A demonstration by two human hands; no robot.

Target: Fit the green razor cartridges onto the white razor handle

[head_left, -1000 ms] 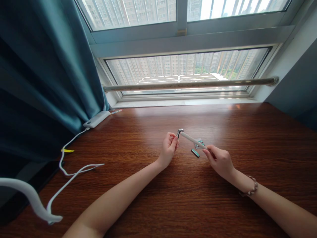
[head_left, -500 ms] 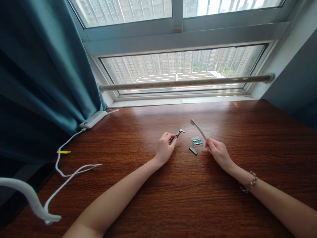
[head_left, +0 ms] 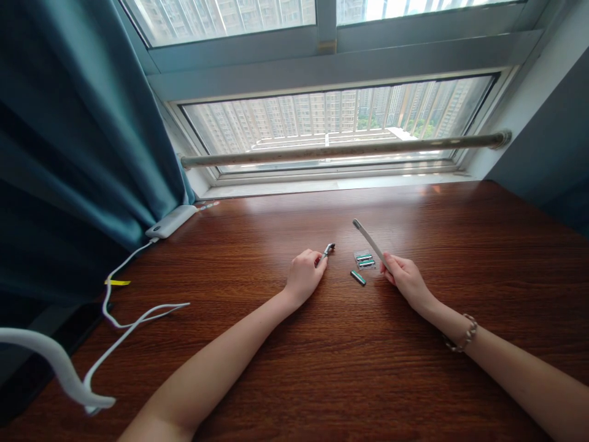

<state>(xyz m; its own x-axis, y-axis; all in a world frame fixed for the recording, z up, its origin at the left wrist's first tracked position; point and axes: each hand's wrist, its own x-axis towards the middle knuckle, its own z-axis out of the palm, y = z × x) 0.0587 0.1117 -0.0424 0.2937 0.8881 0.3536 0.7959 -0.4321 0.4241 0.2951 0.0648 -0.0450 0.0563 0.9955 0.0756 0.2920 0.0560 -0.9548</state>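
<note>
My left hand [head_left: 302, 275] rests low on the wooden table [head_left: 322, 368], closed around a razor handle [head_left: 327, 249] whose metal head pokes out past the fingers. My right hand [head_left: 405, 276] pinches the lower end of a white toothbrush [head_left: 368, 238], which slants up and to the left with its bristles at the far tip. Between the hands lie a loose green razor cartridge [head_left: 358, 277] and a small clear case of cartridges [head_left: 365, 260], flat on the table.
A white power bank [head_left: 171, 221] lies at the back left by the teal curtain [head_left: 69, 141], with a white cable [head_left: 133, 319] trailing over the table's left side. A metal rail [head_left: 345, 149] runs along the window behind the table.
The toothbrush came away from the razor head and now points up and away in my right hand. My left hand lowered the razor handle toward the table.
</note>
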